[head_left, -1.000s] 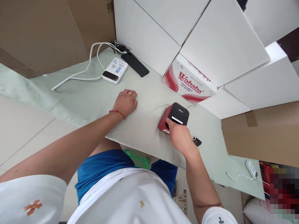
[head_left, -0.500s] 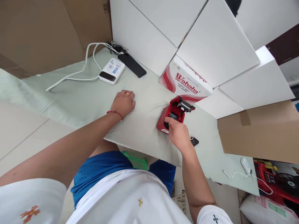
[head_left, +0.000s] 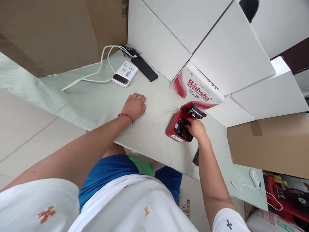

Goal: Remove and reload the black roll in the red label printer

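A small red boxy device [head_left: 172, 125] stands on the table with its hinged lid [head_left: 194, 111] raised, showing a black interior. My right hand [head_left: 196, 129] reaches into it from the right, thumb and index finger bent together against the dark parts inside. What they pinch, if anything, is hidden. My left hand [head_left: 134, 105] lies palm down on the cloth, left of the device, holding nothing, its fingers slightly bent. A small black object [head_left: 196, 158] lies under my right forearm, partly covered.
Behind the device stands a red-and-white Wahaha box [head_left: 196, 87] against large white panels [head_left: 224, 48]. A white power bank [head_left: 125, 74] with cables and a black phone [head_left: 145, 68] lie at the back left. Cardboard boxes [head_left: 267, 141] flank the green-clothed table [head_left: 149, 138].
My right hand has moved from the device's near left side deeper into its right interior. The view has shifted a little; my left hand stays resting on the cloth.
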A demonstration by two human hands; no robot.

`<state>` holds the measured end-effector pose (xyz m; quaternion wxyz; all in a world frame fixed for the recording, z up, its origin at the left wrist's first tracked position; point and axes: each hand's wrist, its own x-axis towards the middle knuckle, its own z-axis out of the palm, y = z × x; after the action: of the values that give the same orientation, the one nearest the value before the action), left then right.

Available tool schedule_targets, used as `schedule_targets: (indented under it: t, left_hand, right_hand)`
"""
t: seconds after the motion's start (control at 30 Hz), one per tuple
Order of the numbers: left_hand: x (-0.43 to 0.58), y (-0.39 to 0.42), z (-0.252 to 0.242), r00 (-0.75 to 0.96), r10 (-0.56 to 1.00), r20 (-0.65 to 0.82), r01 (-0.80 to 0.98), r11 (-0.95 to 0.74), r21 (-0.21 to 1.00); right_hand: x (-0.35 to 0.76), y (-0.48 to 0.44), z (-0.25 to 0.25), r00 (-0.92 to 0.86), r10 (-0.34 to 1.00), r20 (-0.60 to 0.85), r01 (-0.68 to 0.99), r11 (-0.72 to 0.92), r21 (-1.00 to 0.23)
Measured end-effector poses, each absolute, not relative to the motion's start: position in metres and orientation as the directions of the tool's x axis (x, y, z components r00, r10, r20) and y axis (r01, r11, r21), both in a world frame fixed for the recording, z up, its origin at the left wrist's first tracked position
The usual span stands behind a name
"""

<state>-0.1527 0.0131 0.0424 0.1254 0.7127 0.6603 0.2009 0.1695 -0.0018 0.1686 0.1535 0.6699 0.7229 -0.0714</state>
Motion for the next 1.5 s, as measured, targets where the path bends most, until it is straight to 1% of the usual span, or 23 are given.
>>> schedule_targets:
  t: [0.07,0.13,0.3,0.37,0.4,0.43,0.47,0.53,0.6,0.67,0.7,0.73,0.8,0.83,0.9,0.97,1.03,1.13,1.17,1.23,1.3,1.37,1.5]
  left_hand:
    - [-0.153,0.013,0.042,0.050,0.991,0.123,0.900,-0.098,0.424]
    - [-0.153,0.014,0.041,0.051,0.991,0.127,0.905,-0.100,0.414]
    - [-0.154,0.014,0.037,0.046,0.989,0.138,0.888,-0.104,0.448]
    - [-0.154,0.015,0.036,0.048,0.989,0.141,0.883,-0.108,0.456]
    - [-0.154,0.015,0.036,0.048,0.989,0.141,0.882,-0.108,0.459]
    - [-0.154,0.015,0.036,0.045,0.989,0.140,0.881,-0.106,0.462]
    - [-0.154,0.015,0.036,0.041,0.989,0.139,0.880,-0.102,0.464]
    - [-0.154,0.014,0.037,0.035,0.990,0.138,0.883,-0.095,0.460]
    - [-0.153,0.014,0.038,0.039,0.990,0.136,0.892,-0.095,0.442]
    - [-0.154,0.014,0.039,0.050,0.989,0.136,0.900,-0.104,0.422]
    - [-0.154,0.014,0.039,0.052,0.989,0.136,0.902,-0.105,0.418]
    - [-0.153,0.014,0.039,0.053,0.990,0.134,0.903,-0.105,0.417]
    - [-0.153,0.014,0.039,0.050,0.990,0.131,0.901,-0.101,0.422]
    - [-0.153,0.014,0.039,0.046,0.991,0.130,0.899,-0.097,0.426]
    - [-0.152,0.013,0.040,0.039,0.991,0.131,0.898,-0.092,0.430]
    - [-0.152,0.013,0.040,0.038,0.991,0.131,0.900,-0.091,0.425]
    - [-0.152,0.013,0.041,0.041,0.991,0.130,0.904,-0.092,0.417]
    - [-0.151,0.012,0.041,0.043,0.991,0.128,0.909,-0.092,0.406]
    - [-0.151,0.012,0.040,0.045,0.991,0.125,0.911,-0.092,0.402]
    - [-0.152,0.013,0.039,0.049,0.992,0.117,0.915,-0.092,0.393]
    - [-0.152,0.013,0.038,0.052,0.992,0.113,0.917,-0.092,0.389]
    - [-0.152,0.013,0.038,0.049,0.993,0.111,0.915,-0.089,0.394]
    - [-0.151,0.013,0.039,0.039,0.993,0.112,0.908,-0.083,0.412]
  right_hand:
    - [0.160,0.003,0.165,-0.055,0.932,-0.358,0.977,0.125,0.175]
    - [0.151,0.007,0.162,-0.039,0.923,-0.384,0.971,0.125,0.202]
    - [0.148,0.010,0.157,0.005,0.928,-0.373,0.977,0.075,0.200]
    - [0.154,0.005,0.156,0.028,0.945,-0.327,0.988,0.025,0.155]
    - [0.158,0.002,0.155,0.027,0.957,-0.290,0.995,0.002,0.102]
    - [0.163,-0.003,0.154,0.014,0.969,-0.245,1.000,-0.009,0.022]
    - [0.168,-0.009,0.153,-0.007,0.980,-0.197,0.997,-0.010,-0.082]
    - [0.177,-0.023,0.150,-0.042,0.992,-0.115,0.945,0.002,-0.327]
    - [0.189,-0.040,0.149,-0.018,0.998,-0.054,0.809,-0.017,-0.587]
    - [0.204,-0.058,0.149,0.081,0.997,-0.002,0.592,-0.050,-0.805]
    - [0.213,-0.067,0.151,0.144,0.989,0.017,0.476,-0.054,-0.878]
    - [0.223,-0.076,0.152,0.203,0.979,0.023,0.373,-0.056,-0.926]
    - [0.244,-0.093,0.153,0.277,0.961,-0.014,0.240,-0.083,-0.967]
    - [0.253,-0.100,0.152,0.281,0.958,-0.058,0.213,-0.121,-0.970]
    - [0.268,-0.111,0.145,0.237,0.955,-0.180,0.232,-0.235,-0.944]
    - [0.275,-0.120,0.132,0.181,0.944,-0.277,0.323,-0.323,-0.890]
    - [0.276,-0.124,0.115,0.148,0.940,-0.307,0.421,-0.341,-0.840]
    - [0.276,-0.126,0.092,0.164,0.953,-0.256,0.534,-0.304,-0.789]
    - [0.279,-0.125,0.087,0.193,0.956,-0.221,0.592,-0.294,-0.750]
    - [0.289,-0.122,0.080,0.271,0.954,-0.132,0.726,-0.292,-0.623]
    - [0.303,-0.118,0.077,0.329,0.943,-0.055,0.813,-0.312,-0.492]
    - [0.317,-0.116,0.075,0.351,0.936,-0.041,0.839,-0.333,-0.430]
    - [0.333,-0.118,0.072,0.337,0.937,-0.087,0.853,-0.344,-0.392]
